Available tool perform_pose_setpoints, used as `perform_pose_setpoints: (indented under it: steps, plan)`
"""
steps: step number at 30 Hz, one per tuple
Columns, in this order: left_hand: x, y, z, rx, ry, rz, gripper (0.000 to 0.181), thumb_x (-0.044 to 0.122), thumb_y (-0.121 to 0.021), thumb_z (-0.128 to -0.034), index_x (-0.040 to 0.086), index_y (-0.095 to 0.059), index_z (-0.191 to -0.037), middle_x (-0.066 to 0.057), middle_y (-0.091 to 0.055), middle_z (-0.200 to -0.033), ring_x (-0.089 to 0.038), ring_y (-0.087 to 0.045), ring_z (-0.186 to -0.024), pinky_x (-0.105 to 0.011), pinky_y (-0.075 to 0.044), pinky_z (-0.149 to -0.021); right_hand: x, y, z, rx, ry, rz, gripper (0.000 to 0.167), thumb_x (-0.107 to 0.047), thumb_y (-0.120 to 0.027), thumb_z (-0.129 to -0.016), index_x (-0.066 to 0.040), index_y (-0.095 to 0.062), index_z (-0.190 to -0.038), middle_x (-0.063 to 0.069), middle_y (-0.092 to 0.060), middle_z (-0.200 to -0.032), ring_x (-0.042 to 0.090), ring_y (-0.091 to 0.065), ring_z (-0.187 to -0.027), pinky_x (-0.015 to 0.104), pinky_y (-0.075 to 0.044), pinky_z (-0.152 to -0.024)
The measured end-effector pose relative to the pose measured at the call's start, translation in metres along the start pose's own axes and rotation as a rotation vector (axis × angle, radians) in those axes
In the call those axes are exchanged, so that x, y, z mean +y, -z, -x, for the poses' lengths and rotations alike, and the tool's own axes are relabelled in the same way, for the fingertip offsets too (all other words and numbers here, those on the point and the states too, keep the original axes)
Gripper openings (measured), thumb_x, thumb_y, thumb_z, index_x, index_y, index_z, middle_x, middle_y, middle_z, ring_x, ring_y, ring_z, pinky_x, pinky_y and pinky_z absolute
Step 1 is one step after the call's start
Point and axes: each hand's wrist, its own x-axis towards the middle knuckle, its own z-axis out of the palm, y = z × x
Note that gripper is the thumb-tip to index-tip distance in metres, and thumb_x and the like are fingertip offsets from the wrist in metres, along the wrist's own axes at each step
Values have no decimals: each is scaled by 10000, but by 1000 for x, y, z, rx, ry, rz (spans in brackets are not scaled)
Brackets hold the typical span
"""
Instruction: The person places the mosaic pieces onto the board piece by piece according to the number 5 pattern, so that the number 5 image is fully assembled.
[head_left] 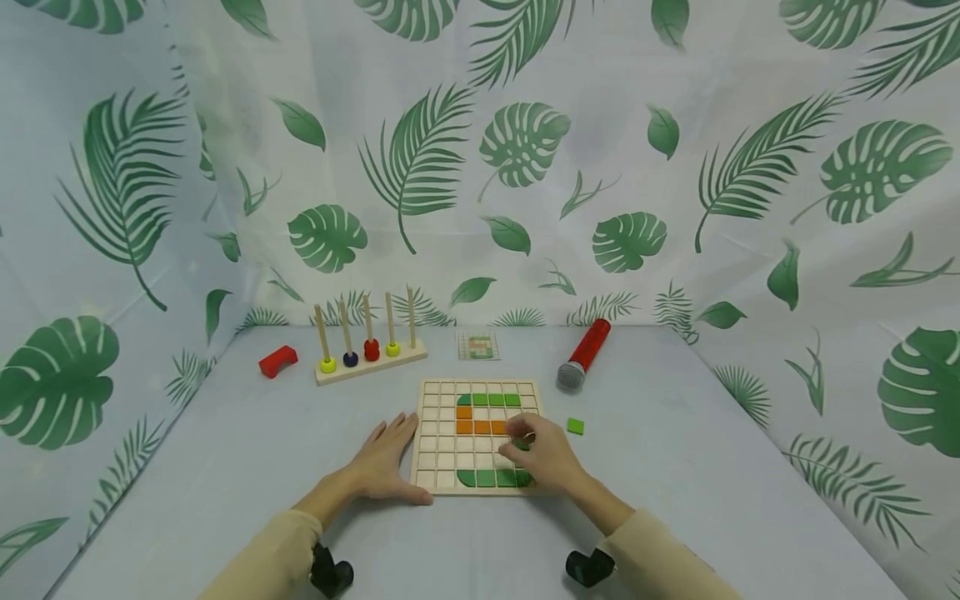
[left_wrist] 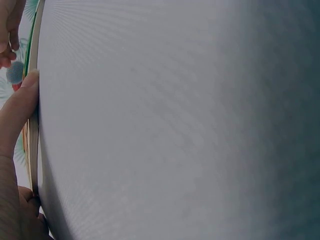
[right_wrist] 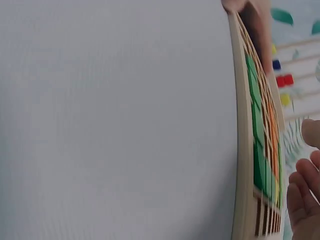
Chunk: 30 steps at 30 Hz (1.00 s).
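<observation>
A wooden grid board (head_left: pixel 444 441) lies on the table with green and orange tiles in some of its squares. My left hand (head_left: pixel 388 462) rests at the board's left side, fingers spread along the edge and thumb at the near corner. In the left wrist view that thumb (left_wrist: pixel 22 107) touches the board's rim. Above the board's right part hovers my right hand (head_left: pixel 549 454), its thumb and fingers bent but apart. No tile shows between them in the right wrist view, where the fingers (right_wrist: pixel 303 192) are partly cut off. This hand hides some squares.
A loose green tile (head_left: pixel 575 426) lies right of the board. Behind stand a peg stand (head_left: pixel 372 364) with coloured beads, a small pattern card (head_left: pixel 477 347) and a red microphone (head_left: pixel 585 354). A red arched block (head_left: pixel 278 362) lies far left. Leaf-patterned cloth walls enclose the table.
</observation>
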Motion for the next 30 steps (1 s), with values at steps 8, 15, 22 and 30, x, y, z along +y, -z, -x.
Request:
perform_pose_setpoints:
  steps: [8,15,22,30]
  plan:
    - [0,-1,0,-6,3,3,1308,773,-682,-567,7,-174,-1498,-137,-198,-1546,-286,-108,-1426,-480,-65,-1140,33,37,4,74,-126,67,297,-80,-755,-780,-2,-634,-1040,94,-652,-962,222,-612,-889,383,-528,-810]
    - [2,1,0,-11,-1,-1,1300,769,-677,-581,7,-162,-1499,-134,-185,-1550,-283,-98,-1428,-474,-54,-1142,63,65,15,104,-194,160,343,-112,-748,-789,8,-618,-1083,115,-641,-1011,253,-593,-909,399,-520,-782]
    - [4,4,0,-4,-8,0,1282,743,-694,-593,-9,-176,-1492,-148,-199,-1543,-302,-111,-1424,-488,-59,-1139,79,77,24,56,-238,199,395,-124,-756,-761,-2,-603,-1104,105,-628,-1021,238,-582,-901,386,-500,-780]
    - [3,2,1,-2,-6,2,1281,751,-690,-589,0,-183,-1494,-145,-205,-1542,-304,-115,-1423,-494,-65,-1137,82,76,23,43,-257,215,400,-82,-738,-765,-20,-598,-1134,97,-629,-1061,227,-574,-902,385,-496,-772]
